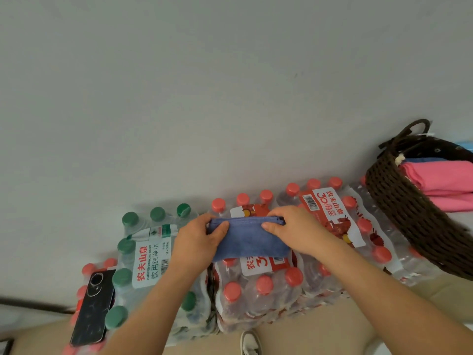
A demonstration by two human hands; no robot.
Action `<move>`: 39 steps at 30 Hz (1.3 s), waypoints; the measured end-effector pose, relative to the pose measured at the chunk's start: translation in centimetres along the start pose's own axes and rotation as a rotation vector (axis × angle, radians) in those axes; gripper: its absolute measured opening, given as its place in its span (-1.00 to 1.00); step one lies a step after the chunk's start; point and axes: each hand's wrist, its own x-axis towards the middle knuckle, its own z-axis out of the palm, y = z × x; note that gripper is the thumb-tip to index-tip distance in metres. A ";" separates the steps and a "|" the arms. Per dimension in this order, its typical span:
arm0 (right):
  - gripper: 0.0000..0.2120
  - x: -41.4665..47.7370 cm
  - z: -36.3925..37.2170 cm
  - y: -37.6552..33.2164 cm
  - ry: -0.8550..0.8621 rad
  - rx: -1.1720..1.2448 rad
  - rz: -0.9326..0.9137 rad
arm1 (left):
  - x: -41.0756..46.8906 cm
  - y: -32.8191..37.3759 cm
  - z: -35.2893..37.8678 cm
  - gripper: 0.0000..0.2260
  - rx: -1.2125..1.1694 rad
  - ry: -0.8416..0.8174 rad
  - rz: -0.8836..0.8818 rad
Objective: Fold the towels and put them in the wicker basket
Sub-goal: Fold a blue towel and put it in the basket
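Blue towel [249, 242]: left hand [197, 239], right hand [294, 226] fingers [268, 225] curled, pinching ends.

Blue towel [247, 239]; dark brown woven wicker basket [409, 213] holding pink towels [442, 180]; red-capped bottle packs [258, 285], green-capped pack [143, 262]; black phone [93, 306].

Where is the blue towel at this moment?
Head view, lower centre: the blue towel lies folded on the red-capped bottle pack, the left hand and right hand gripping its two ends. The wicker basket stands apart at far right.
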 end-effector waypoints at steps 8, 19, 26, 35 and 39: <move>-0.83 1.9 -0.9 0.3 -0.110 -0.077 -0.044 | 0.6 -0.2 -0.3 -0.82 0.123 -0.064 0.051; -0.66 4.1 -3.2 -0.3 -0.528 -0.130 -0.114 | 1.3 1.0 -3.2 -0.88 -0.206 -0.524 -0.080; -0.74 2.9 -5.4 -1.7 -0.128 -0.139 -0.350 | 1.2 2.7 -3.1 -0.76 0.076 0.065 0.444; -0.46 -0.2 1.8 3.1 0.375 -0.602 -0.647 | -2.4 0.5 0.8 -0.72 0.275 0.053 0.511; -0.51 -1.6 1.9 3.3 0.282 -0.480 -0.542 | -2.4 0.9 0.6 -0.55 0.394 0.058 0.502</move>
